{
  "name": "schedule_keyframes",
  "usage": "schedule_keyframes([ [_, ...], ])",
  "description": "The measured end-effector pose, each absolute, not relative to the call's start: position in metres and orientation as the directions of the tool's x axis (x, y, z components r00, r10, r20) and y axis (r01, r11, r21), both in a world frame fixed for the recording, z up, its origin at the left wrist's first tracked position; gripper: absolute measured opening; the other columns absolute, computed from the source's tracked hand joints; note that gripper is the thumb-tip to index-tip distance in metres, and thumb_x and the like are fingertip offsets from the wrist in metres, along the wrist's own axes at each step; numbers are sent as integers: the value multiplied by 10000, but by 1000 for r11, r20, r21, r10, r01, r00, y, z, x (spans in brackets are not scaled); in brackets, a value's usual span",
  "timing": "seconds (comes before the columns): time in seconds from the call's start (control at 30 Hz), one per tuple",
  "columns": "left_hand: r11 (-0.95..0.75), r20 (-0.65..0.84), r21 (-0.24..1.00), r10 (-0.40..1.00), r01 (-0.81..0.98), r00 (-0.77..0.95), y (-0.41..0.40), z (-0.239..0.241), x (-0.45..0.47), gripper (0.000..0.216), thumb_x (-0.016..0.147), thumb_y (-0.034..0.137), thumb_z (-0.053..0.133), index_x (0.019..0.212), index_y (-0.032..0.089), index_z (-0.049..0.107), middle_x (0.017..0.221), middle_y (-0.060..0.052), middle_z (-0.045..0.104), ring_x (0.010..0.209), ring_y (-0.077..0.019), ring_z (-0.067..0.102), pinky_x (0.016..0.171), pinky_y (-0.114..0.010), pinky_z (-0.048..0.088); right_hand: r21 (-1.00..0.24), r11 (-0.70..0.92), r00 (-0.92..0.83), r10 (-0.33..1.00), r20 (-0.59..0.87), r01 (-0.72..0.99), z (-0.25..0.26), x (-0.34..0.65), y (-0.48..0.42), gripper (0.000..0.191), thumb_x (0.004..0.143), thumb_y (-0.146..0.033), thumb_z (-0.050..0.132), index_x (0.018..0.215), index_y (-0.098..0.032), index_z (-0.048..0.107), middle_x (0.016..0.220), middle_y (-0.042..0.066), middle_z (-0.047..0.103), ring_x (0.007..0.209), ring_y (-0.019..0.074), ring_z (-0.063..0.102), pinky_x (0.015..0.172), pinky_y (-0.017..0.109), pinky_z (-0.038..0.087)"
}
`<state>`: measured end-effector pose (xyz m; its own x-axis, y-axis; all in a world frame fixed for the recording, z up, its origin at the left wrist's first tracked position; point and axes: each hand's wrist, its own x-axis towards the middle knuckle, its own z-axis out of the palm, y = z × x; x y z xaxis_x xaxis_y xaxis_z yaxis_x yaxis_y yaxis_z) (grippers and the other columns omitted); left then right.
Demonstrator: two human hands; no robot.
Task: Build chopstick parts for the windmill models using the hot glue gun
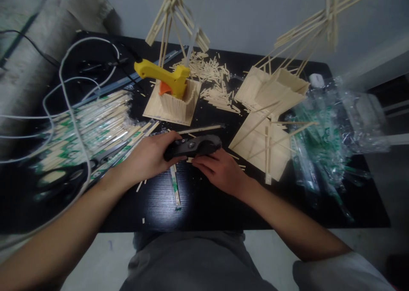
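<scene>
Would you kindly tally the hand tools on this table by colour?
Yellow: 1, the glue gun.
Black: 2, the cutter-like tool gripped by the left hand, and blurred scissors.
Total: 3.

I log on the black table (223, 206): a yellow glue gun (162, 79) propped in a small stick-walled box (179, 108), with a scatter of cut sticks (212, 80) just right of the gun. Left of the gun is a heap of wrapped chopsticks (99, 127) crossed by a white cable (68, 99), with scissors (79, 168) nearer me. Well right of the gun are flat stick panels (258, 144) and crumpled clear wrappers (326, 133).
</scene>
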<state>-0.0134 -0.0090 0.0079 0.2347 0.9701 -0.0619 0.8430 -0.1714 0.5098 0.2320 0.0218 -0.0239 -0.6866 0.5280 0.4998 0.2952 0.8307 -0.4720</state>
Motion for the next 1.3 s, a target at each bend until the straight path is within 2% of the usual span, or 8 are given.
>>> schedule_keyframes([
  [0.4,-218,-55,510,957,832,285,-9,8,-14,388,852,494,706,1120,228,619,958,-5,719,793,-137,665,727,-217,438,-472,832,-647,535,542,292,-28,230,22,128,964,-213,659,938,-181,780,999,81,768,1006,208,706,916,362,608],
  [0.7,-173,-80,525,965,833,251,-9,9,-11,425,852,540,686,1124,218,630,974,-19,731,787,-145,662,734,-229,444,-497,819,-650,548,526,288,-28,230,21,102,959,-201,662,935,-195,761,937,65,754,965,199,704,875,349,609],
  [0.9,-117,-34,524,987,843,158,-8,31,-15,473,883,622,601,1118,213,635,966,-20,726,800,-132,655,726,-221,444,-536,816,-691,516,507,216,-22,230,25,111,967,-162,640,932,-144,743,954,84,723,881,168,650,845,326,595],
  [1.07,-57,39,397,998,916,45,-14,61,-29,564,881,682,555,1192,214,610,1001,-41,701,835,-153,636,771,-268,480,-564,801,-697,521,493,200,-19,230,24,127,976,-164,625,922,-136,736,954,90,715,884,163,632,844,325,588],
  [1.2,-58,9,279,998,958,57,-26,67,-50,644,899,694,501,1322,209,519,1212,-86,642,1094,-229,623,974,-380,505,-565,801,-697,521,493,199,-20,230,23,139,984,-175,614,926,-142,736,958,93,715,884,166,632,848,341,590],
  [1.3,-16,-16,161,1000,987,19,-36,66,-71,680,917,696,421,1333,165,509,1234,-135,620,1154,-293,601,1032,-470,495,-567,801,-694,520,499,192,-19,230,23,145,986,-167,606,924,-135,734,952,91,712,882,165,632,851,341,588],
])
